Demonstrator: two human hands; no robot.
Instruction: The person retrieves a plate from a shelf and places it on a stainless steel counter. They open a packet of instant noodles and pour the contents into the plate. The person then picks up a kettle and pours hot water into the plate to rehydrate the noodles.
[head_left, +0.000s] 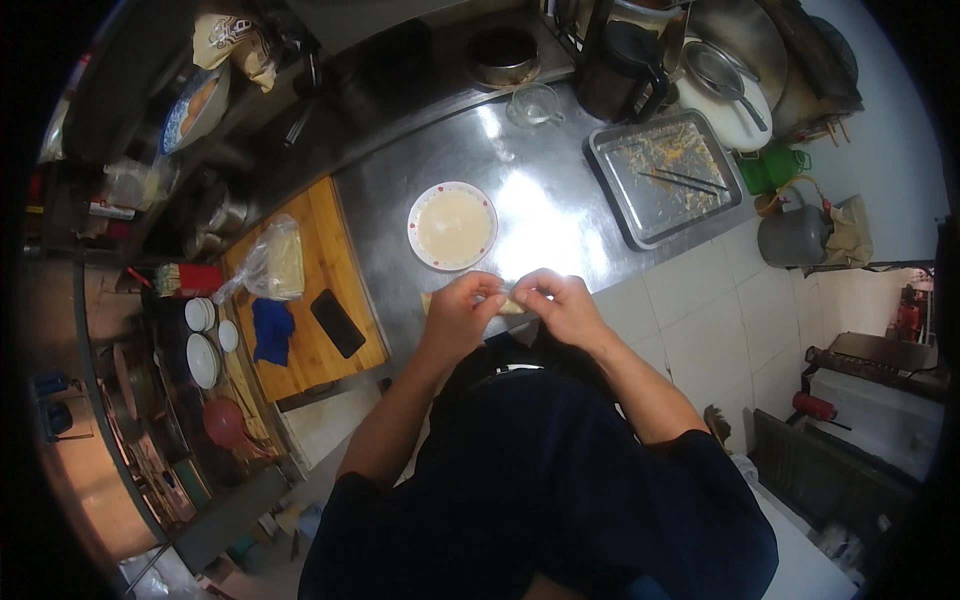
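My left hand (463, 306) and my right hand (559, 304) meet at the front edge of the steel counter (375, 225). Fingers and thumbs of both pinch a pale, thin wrapper (513, 307), which looks folded or rolled. Most of it is hidden under the hands; one end shows left of my left hand. Just beyond them is a round plate (414, 251) with red marks on its rim. Its middle is covered by a flat beige layer (452, 225), and I cannot tell whether that is liquid or a sheet.
At right, a metal tray (637, 217) holds food shreds (667, 154) and dark chopsticks (686, 182). A glass cup (535, 105) stands at the back. On the left, a wooden board (322, 247) carries a plastic bag (277, 262), a blue cloth (271, 330) and a phone (337, 322).
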